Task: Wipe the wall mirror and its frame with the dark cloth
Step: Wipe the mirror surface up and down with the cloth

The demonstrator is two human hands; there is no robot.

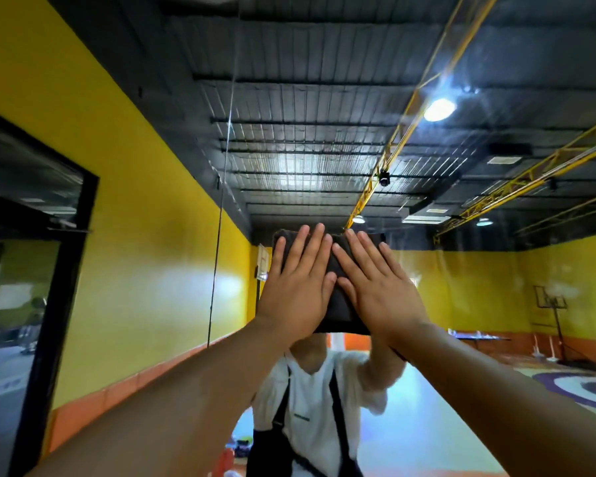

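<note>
The wall mirror [410,160] fills most of the view and reflects a dark ceiling, yellow walls and a person in a white shirt. A folded dark cloth [339,304] lies flat against the glass at centre. My left hand [298,290] and my right hand [372,287] both press on the cloth with straight, spread fingers, side by side, index fingers nearly touching. The cloth's middle and lower edge show between and below the hands. A thin vertical seam [221,218] runs down the glass to the left of the hands.
A real yellow wall [93,166] stretches along the left, with an orange base strip. A black-framed glass door [49,270] stands at the far left. In the reflection, a bright ceiling lamp [439,109] and yellow trusses show at upper right.
</note>
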